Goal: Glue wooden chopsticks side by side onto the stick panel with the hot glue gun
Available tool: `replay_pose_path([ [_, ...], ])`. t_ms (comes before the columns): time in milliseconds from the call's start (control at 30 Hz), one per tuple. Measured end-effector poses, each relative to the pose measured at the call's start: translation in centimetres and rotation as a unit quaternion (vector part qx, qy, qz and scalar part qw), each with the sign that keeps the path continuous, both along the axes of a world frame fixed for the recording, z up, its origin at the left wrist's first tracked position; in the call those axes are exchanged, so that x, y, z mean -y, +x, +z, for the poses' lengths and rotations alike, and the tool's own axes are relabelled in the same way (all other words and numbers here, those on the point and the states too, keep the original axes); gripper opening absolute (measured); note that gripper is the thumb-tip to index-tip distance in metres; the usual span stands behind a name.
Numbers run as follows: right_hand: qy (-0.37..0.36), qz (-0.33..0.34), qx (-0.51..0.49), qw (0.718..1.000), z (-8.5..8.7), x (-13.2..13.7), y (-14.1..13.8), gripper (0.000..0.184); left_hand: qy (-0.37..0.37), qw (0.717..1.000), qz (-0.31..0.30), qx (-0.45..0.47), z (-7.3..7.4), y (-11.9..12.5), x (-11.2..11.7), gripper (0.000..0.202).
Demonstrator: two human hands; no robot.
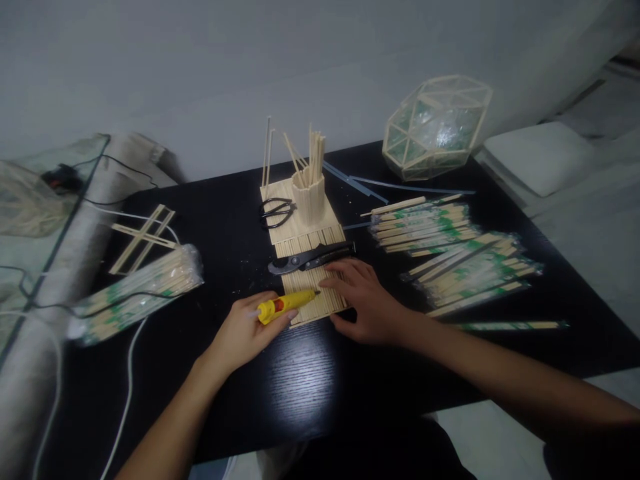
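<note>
My left hand (245,330) is closed around a yellow glue gun (286,305), whose nozzle points right over the near end of a long mat of wooden sticks (320,235). My right hand (361,299) lies flat with fingers spread on the mat's near right corner, beside the nozzle. A stick-built cup (309,195) holding loose sticks stands on the mat's far part. Black pliers (310,259) lie across the mat just beyond my fingers, and black scissors (276,211) rest at the mat's left far edge.
Wrapped chopstick bundles (453,250) spread to the right, another bag (135,290) at the left. A stick cross frame (143,238) lies far left. A faceted stick-and-film dome (436,127) stands at the back right. A white cable (131,357) runs down the black table (300,393).
</note>
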State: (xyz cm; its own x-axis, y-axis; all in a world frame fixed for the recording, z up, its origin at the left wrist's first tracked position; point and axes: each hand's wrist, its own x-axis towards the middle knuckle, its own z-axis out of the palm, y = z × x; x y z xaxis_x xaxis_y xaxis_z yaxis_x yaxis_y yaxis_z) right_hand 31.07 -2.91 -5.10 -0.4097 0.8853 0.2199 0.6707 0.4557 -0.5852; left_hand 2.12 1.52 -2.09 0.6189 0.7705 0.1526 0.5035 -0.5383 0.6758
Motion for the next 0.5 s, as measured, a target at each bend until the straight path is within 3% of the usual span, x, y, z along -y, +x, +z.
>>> replay_pose_path([
  [500, -0.001, -0.004, -0.001, 1.000, -0.06, 0.01, 0.02, 0.055, 0.008, 1.000, 0.010, 0.007, 0.32, 0.15, -0.13, 0.036],
])
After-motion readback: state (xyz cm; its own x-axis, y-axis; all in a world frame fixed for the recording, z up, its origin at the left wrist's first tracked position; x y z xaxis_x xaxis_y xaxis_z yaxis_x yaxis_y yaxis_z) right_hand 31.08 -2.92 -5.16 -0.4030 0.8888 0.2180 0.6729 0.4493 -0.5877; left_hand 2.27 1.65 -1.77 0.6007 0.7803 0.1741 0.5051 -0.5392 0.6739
